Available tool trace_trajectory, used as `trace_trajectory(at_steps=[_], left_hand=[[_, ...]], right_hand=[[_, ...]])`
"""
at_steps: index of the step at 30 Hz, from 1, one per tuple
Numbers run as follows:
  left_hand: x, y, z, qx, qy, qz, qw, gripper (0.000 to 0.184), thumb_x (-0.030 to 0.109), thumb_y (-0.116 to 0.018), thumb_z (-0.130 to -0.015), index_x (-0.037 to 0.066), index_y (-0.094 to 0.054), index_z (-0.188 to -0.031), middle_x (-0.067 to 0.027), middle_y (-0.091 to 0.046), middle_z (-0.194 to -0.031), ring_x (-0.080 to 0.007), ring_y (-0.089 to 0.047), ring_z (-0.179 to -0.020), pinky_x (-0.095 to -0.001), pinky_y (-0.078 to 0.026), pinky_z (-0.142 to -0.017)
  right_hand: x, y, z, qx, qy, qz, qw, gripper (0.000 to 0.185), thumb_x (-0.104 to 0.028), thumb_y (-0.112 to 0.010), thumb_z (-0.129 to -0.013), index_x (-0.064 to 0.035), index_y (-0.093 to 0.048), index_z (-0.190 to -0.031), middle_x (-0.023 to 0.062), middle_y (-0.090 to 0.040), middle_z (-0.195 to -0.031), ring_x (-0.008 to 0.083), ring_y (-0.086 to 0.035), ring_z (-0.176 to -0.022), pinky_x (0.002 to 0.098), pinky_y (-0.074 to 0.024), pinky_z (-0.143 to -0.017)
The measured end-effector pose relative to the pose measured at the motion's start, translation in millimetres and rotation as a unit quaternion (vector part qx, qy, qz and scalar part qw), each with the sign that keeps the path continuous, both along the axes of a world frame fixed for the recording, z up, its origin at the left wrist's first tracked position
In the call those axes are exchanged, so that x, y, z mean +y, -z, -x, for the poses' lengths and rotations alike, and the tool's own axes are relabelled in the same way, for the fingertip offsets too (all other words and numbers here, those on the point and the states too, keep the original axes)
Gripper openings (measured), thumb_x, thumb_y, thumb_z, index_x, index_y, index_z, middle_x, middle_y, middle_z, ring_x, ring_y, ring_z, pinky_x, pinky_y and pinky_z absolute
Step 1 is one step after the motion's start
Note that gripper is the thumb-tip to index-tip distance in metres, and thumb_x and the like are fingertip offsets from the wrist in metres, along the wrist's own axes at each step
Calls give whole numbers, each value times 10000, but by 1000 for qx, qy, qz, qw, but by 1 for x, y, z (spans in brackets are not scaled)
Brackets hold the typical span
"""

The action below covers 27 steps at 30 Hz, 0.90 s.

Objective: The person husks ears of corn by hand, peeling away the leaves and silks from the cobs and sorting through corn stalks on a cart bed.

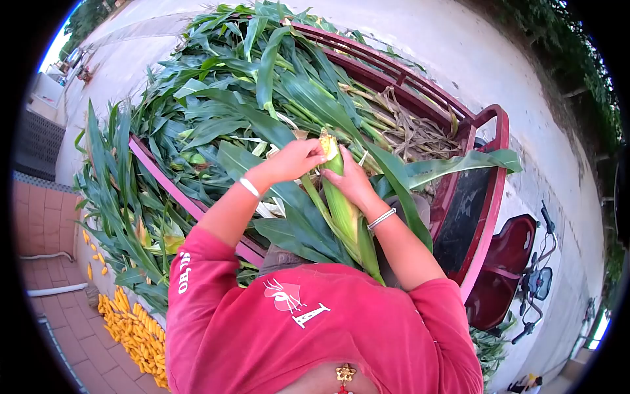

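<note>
A corn ear in its green husk stands in front of my chest, with yellow kernels and pale husk showing at its top. Around the upper part of this ear, just below the bared tip, my right hand is closed. The fingers of my left hand are pinched together at the left side of the tip, against the husk edge. Long green stalks and leaves lie around and beneath both hands.
A red metal cart with side rails holds the stalks. Husked yellow cobs are piled on the ground at lower left. Right of the cart are a dark red seat and handlebars.
</note>
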State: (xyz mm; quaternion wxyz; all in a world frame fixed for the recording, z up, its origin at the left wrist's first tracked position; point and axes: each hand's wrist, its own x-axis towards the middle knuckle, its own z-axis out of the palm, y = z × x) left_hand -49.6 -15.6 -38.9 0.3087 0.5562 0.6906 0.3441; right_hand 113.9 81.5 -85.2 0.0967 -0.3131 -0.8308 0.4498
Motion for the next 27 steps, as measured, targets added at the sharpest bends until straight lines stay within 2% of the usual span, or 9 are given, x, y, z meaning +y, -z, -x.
trace_trajectory(at_steps=[2,7,10,12,16,20,23,25,27], left_hand=[[-9,11,8,-140,-33,50,988,118,153,-583,-894,38,-557,-901,17,-521,-756,-78,-459,-687,-261,-415,-630],[1,25,-12,-144,-102,-84,981,173,147,-601,-879,62,-531,-1013,29,-497,-875,-57,-435,-752,-243,-405,-648],[10,29,-24,-63,-133,-152,977,386,148,-717,-776,52,-572,-1120,-41,-537,-904,-134,-498,-756,-277,-435,-687],[15,32,-18,-71,-146,-122,979,324,147,-725,-767,51,-612,-1055,-40,-542,-886,-135,-499,-737,-278,-438,-682],[17,31,-22,-53,-181,-124,974,180,142,-745,-741,36,-686,-874,-52,-573,-795,-140,-514,-660,-278,-436,-623],[8,27,-27,-47,-181,-108,976,151,129,-745,-744,43,-694,-857,-20,-590,-759,-103,-535,-691,-245,-429,-626],[-26,-6,-48,-64,-181,-97,977,139,117,-732,-749,23,-679,-836,-26,-606,-750,-106,-556,-701,-251,-445,-641],[-55,-22,-64,-15,-84,-128,988,114,107,-718,-757,16,-665,-798,-24,-603,-765,-106,-551,-700,-245,-444,-645],[-67,-22,-67,-65,-103,-118,986,122,99,-711,-756,15,-658,-826,-35,-599,-777,-123,-554,-720,-261,-447,-666]], right_hand=[[2,4,2,0,-1,-30,1000,900,-397,-718,-746,30,-263,-1395,288,-503,-1241,359,-527,-1138,378,-412,-959],[6,1,5,-1,-7,-6,1000,928,-406,-729,-733,34,-254,-1398,283,-511,-1235,349,-532,-1134,367,-413,-955],[9,-5,-2,20,-24,114,993,933,-373,-729,-711,51,-253,-1392,290,-420,-1330,351,-452,-1231,366,-372,-1004],[12,-10,-7,56,-30,253,965,922,-324,-732,-702,32,-252,-1404,247,-421,-1346,292,-450,-1234,350,-357,-1012],[37,-11,0,100,49,520,847,422,-360,-498,-918,-62,-524,-1216,76,-600,-1079,152,-559,-970,322,-430,-887],[51,12,33,65,-52,470,879,470,-444,-548,-895,-36,-559,-1127,87,-603,-1038,146,-578,-878,315,-497,-735],[31,-6,41,53,47,343,937,501,-425,-577,-886,23,-550,-1108,113,-626,-989,146,-602,-840,308,-510,-722],[37,3,43,82,-13,428,900,564,-439,-603,-863,76,-534,-1081,130,-632,-919,175,-603,-743,322,-499,-662],[32,-12,43,59,26,355,933,518,-413,-589,-879,66,-541,-1068,118,-638,-881,171,-604,-712,324,-497,-643]])
